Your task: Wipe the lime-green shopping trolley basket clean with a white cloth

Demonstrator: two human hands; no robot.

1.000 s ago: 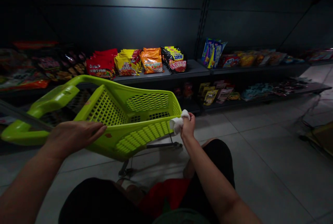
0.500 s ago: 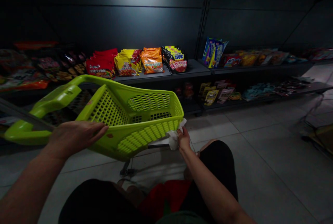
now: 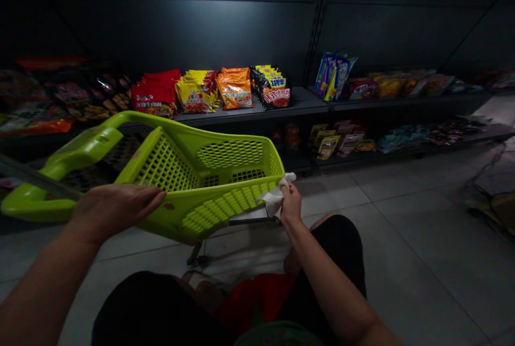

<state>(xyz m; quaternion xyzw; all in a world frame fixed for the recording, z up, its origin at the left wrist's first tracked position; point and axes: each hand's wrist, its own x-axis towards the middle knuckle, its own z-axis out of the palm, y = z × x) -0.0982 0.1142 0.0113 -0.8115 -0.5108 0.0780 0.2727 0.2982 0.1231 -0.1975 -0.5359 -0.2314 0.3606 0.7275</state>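
A lime-green plastic shopping cart (image 3: 225, 204) with perforated walls stands in front of my knees, its handle end at the left. My left hand (image 3: 115, 209) is closed over the near upper rim of the cart, toward the handle; part of its grip is hidden behind the wall. At the cart's right end, my right hand (image 3: 291, 204) pinches a crumpled white cloth or tissue (image 3: 274, 197) against the outer corner just below the rim. The basket's inside holds nothing that I can see.
Behind the cart runs a dark shelf (image 3: 300, 100) with red, yellow, orange and black noodle packets (image 3: 234, 88). Blue snack bags (image 3: 333, 76) stand farther right, and more small packets (image 3: 328, 145) lie on the lower shelf. Pale floor tiles (image 3: 422, 228) spread to the right.
My right hand has moved slightly right and up with the white cloth, around the cart's end corner. My left hand keeps its place on the rim.
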